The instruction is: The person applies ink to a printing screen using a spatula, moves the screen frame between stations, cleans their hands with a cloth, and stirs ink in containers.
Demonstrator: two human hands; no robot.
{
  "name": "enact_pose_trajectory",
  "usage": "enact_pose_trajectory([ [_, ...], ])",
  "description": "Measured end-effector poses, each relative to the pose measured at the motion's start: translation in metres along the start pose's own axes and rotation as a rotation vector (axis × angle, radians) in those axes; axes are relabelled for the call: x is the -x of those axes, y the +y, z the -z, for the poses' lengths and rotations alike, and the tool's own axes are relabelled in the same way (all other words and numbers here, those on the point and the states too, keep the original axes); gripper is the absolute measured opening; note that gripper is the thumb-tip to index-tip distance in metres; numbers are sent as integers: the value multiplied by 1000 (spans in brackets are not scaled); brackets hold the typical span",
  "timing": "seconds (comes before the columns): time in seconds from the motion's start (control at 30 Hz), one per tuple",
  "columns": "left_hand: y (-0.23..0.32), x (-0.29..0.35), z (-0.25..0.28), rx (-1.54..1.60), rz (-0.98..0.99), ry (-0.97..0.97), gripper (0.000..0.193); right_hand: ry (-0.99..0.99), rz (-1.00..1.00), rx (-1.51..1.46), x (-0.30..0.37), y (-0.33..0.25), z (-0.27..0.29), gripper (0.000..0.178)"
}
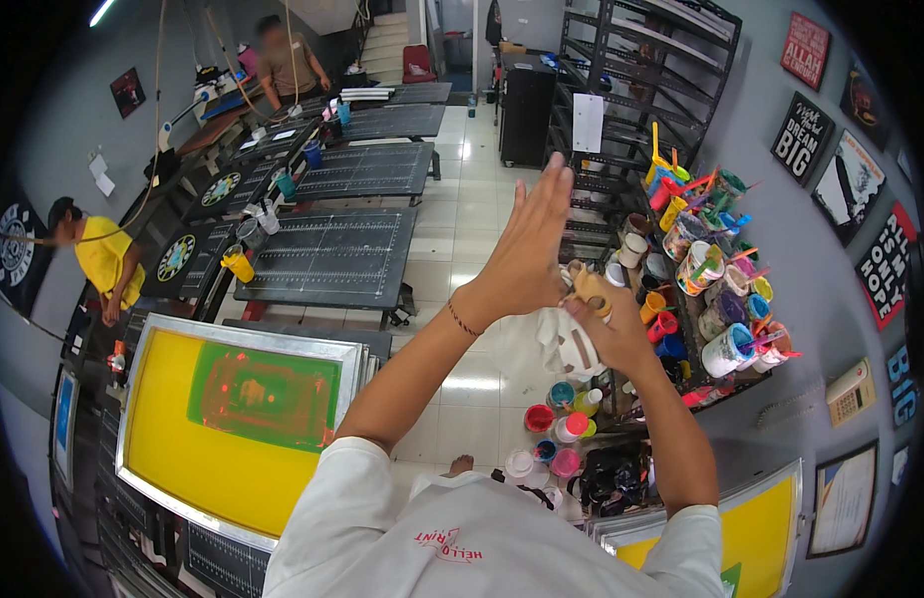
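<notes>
My left hand [527,244] is raised in front of me with its fingers stretched out, and a dark braided band circles the wrist. Just to its right, my right hand [618,329] is closed around a crumpled whitish cloth [567,344]. The cloth hangs down below the hands, and a tan, stained part of it bunches up near the thumb. The heel of my left hand meets or nearly meets the cloth; whether they touch I cannot tell. At my left lies a silver-framed printing screen [163,399] with yellow mesh and a green panel smeared with red.
Ink tubs with spatulas [701,264] crowd a shelf at my right, and more pots [539,419] stand low beside me. Dark printing tables [327,259] run along the left. A yellow-shirted person [108,259] and another person [293,65] are there. A black rack [641,70] stands behind.
</notes>
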State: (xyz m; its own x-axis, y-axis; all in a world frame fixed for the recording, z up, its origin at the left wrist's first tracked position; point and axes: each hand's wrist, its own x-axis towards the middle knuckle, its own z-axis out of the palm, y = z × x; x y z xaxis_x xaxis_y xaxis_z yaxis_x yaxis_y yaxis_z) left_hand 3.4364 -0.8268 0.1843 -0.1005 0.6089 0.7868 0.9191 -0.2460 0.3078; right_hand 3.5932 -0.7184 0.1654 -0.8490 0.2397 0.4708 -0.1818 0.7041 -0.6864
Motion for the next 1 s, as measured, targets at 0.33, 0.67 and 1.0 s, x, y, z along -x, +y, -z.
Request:
enact_pose_trajectory([
  [0.33, -26, 37, -33, 188, -7, 181, 126, 168, -311, -229, -1, 7, -23, 32],
  [0.67, 1, 65, -43, 158, 231, -280, 124, 334, -238, 13, -2, 20, -45, 37],
  [1.0, 4, 79, -64, 272, 220, -167, 84, 536, -389, -320, -39, 81, -40, 30],
])
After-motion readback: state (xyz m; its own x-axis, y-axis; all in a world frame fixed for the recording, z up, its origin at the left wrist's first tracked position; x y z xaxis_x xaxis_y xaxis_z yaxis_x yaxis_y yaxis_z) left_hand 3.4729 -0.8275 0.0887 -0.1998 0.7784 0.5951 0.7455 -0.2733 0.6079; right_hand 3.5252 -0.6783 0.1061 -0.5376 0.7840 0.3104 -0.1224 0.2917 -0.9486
